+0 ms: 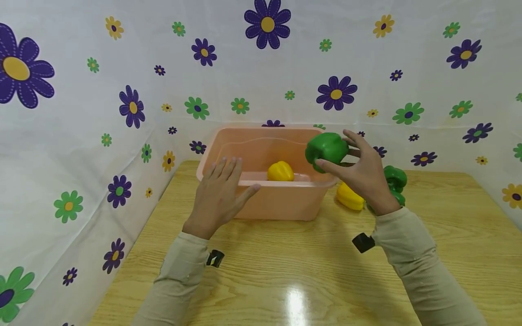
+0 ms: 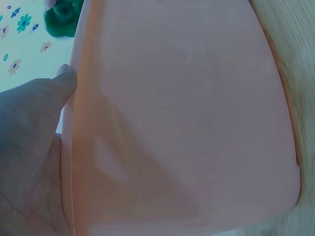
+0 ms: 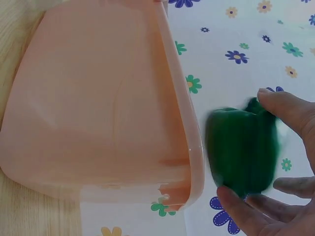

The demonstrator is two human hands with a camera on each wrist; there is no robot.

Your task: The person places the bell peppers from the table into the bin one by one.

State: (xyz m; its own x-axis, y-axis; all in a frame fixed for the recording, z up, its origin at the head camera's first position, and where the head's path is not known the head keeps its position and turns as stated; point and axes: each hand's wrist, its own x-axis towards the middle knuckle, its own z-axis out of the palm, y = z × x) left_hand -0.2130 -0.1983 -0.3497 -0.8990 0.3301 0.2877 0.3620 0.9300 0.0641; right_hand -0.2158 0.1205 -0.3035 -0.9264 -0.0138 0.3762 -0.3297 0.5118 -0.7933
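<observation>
A green bell pepper (image 1: 326, 148) is held by my right hand (image 1: 365, 174), between thumb and fingers, above the right end of a peach plastic tub (image 1: 277, 202). In the right wrist view the same green pepper (image 3: 243, 150) appears slightly blurred beside the tub's rim (image 3: 196, 157). My left hand (image 1: 220, 197) lies with straight fingers over the tub's front left rim; in the left wrist view its thumb (image 2: 64, 81) touches that rim. Inside the tub is a yellow bell pepper (image 1: 280, 171).
Right of the tub, another yellow bell pepper (image 1: 350, 197) lies on the wooden table (image 1: 261, 267). Green bell peppers (image 1: 394, 178) sit behind my right wrist, partly hidden by it. A white flowered sheet (image 1: 228, 68) stands behind and along the left side.
</observation>
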